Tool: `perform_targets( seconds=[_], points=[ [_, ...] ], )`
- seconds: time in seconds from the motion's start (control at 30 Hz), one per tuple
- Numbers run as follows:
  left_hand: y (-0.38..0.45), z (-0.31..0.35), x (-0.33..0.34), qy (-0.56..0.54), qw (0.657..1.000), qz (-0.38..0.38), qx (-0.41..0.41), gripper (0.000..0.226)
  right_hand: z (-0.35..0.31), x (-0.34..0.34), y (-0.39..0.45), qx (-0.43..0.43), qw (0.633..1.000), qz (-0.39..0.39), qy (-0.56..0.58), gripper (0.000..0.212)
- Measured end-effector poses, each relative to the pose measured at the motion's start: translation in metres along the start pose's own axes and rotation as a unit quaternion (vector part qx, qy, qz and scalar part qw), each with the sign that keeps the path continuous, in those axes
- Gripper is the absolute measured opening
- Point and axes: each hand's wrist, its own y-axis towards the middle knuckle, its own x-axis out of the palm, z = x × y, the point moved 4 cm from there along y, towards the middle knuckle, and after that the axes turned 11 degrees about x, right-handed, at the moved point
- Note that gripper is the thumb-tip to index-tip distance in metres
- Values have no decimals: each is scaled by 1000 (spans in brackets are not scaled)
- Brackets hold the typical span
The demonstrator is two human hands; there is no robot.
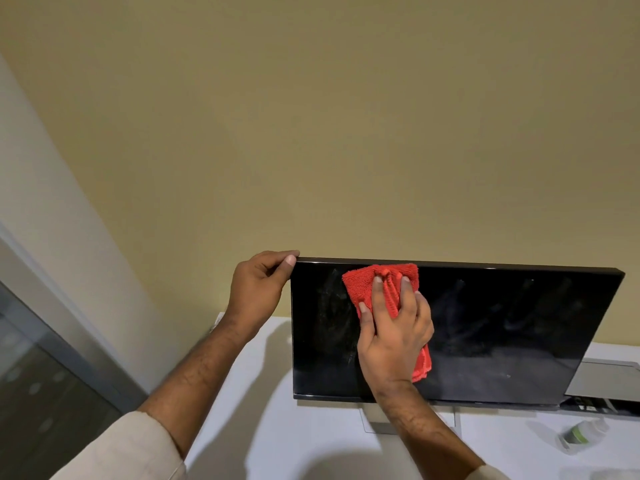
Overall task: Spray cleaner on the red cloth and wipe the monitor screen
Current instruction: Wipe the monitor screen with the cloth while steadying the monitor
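Note:
A black monitor [502, 334] stands on a white desk, its screen dark with faint smears. My right hand [394, 337] presses a folded red cloth [367, 282] flat against the upper left part of the screen, fingers spread over it. My left hand [258, 289] grips the monitor's top left corner, thumb on the top edge. A small spray bottle [581, 433] with a green label lies on its side on the desk at the lower right, apart from both hands.
The white desk [277, 427] runs under the monitor, whose grey stand base [377, 424] shows below the screen. A grey flat device [606, 379] sits behind the monitor's right side. A yellow wall fills the background; a glass panel is at the left.

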Motion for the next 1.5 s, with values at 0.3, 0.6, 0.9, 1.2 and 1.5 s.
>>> perform_targets(
  seconds=[0.3,0.6,0.9,1.2,1.5],
  points=[
    [4,-2,-2,-30,999,-13,-15,16,-59,20,-6,-113,993,4,19,42],
    [5,-4,-4,-9,1000,-20,-14,19,-21,25,-32,-327,942,-57,-38,60],
    [5,-1,-4,-35,998,-32,-43,16,-50,8,9,-180,983,7,31,50],
    [6,-1,-7,-9,998,-38,-44,18,-38,29,-36,-348,934,-71,-44,55],
    [6,1,-4,-4,999,-33,-38,20,-40,7,3,-196,980,-12,34,50]
  ],
)
